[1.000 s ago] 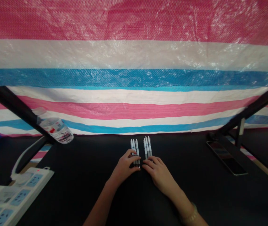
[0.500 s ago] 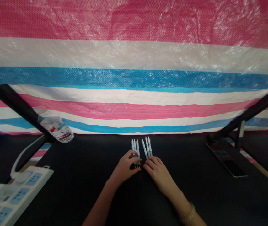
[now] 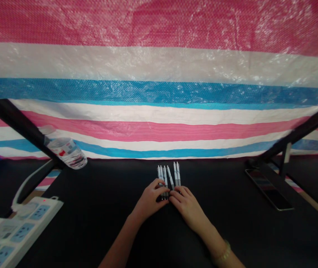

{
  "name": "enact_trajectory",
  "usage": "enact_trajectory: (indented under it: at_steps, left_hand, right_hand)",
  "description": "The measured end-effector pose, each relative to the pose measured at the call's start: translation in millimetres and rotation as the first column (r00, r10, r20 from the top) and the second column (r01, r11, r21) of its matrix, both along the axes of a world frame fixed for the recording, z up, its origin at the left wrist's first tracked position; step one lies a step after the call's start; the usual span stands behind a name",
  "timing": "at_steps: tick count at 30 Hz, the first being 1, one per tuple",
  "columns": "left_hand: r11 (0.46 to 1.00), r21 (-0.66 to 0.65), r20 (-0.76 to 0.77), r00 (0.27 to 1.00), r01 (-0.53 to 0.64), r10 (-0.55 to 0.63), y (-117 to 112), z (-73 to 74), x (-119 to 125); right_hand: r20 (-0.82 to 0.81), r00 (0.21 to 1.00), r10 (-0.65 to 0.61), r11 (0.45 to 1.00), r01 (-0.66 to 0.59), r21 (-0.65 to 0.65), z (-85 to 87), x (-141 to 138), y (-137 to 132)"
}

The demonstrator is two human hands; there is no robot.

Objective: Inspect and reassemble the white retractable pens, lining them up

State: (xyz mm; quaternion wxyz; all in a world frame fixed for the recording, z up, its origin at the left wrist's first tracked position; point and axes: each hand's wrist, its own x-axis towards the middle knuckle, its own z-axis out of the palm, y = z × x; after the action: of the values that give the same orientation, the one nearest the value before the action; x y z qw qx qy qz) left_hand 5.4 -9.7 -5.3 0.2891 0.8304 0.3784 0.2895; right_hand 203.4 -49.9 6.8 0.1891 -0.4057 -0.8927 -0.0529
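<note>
Several white-and-grey pens lie on the black tabletop, tips of their barrels pointing away from me. My left hand (image 3: 149,200) curls around a left-hand group of three pens (image 3: 163,175), thumb at their near ends and fingers across their barrels. A single slanted pen (image 3: 170,176) lies between this group and two more pens (image 3: 177,173) on the right. My right hand (image 3: 189,206) has its bent fingers over the near ends of the slanted pen and the right pair, hiding those ends. The fingertips of both hands are almost touching.
A clear plastic cup (image 3: 69,154) with a printed label stands at the back left beside a black frame bar (image 3: 16,126). A white power strip (image 3: 22,232) lies front left. On the right is a dark phone (image 3: 269,190). A striped plastic sheet (image 3: 159,132) hangs behind.
The slanted pen has shifted left, away from the right pair and up to the left group. My left hand and its pens have moved slightly right.
</note>
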Motion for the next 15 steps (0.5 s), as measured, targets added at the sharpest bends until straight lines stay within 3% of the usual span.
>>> enact_trajectory:
  at_steps: [9,12,15]
  left_hand:
    - [1.000,0.000,0.010,1.000,-0.009,0.009,0,0.6,2]
    - [1.000,-0.015,0.036,0.999,-0.001,0.002,-1,3.3,1]
    - [0.998,-0.041,0.096,0.994,-0.047,0.051,0,6.2,-2]
  right_hand:
    - [0.000,1.000,0.015,1.000,-0.015,-0.011,4.0,0,1]
    - [-0.158,0.987,0.032,0.999,-0.033,-0.005,7.6,2,-2]
    - [-0.415,0.910,-0.013,1.000,0.022,0.018,9.6,5,-6]
